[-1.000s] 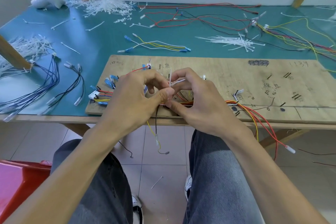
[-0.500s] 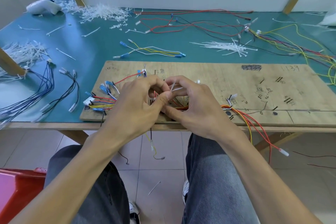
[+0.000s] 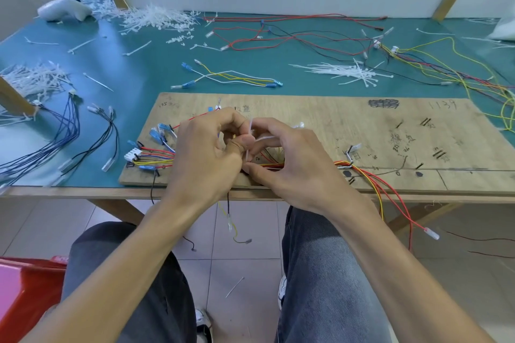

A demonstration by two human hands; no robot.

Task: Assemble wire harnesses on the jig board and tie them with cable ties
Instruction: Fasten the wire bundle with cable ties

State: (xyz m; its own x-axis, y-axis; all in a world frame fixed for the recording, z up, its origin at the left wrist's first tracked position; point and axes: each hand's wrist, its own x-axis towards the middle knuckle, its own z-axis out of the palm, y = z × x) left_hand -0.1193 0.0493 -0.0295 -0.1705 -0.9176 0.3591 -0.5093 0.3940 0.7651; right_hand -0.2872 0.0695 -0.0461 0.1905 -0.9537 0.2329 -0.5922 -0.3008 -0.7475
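Note:
A wooden jig board (image 3: 362, 131) lies on the green table. On it runs a harness of red, yellow and black wires (image 3: 156, 157) with blue terminals and a white connector at its left end. My left hand (image 3: 204, 156) and my right hand (image 3: 289, 159) meet over the middle of the harness. Between their fingertips stands a white cable tie (image 3: 250, 138), looped around the wires; both hands pinch it. The wires under my hands are hidden. More harness wires (image 3: 384, 189) hang off the board's front edge at the right.
A loose pile of white cable ties (image 3: 345, 72) lies behind the board, with more ties (image 3: 156, 18) at the back left. Spare wire sets (image 3: 231, 78) and blue wires (image 3: 55, 136) lie on the table. A white tool (image 3: 64, 10) sits far left. A red stool (image 3: 25, 292) stands lower left.
The hands stay together over the harness. The cable tie's tail now stands more upright between the fingers. The view has shifted slightly.

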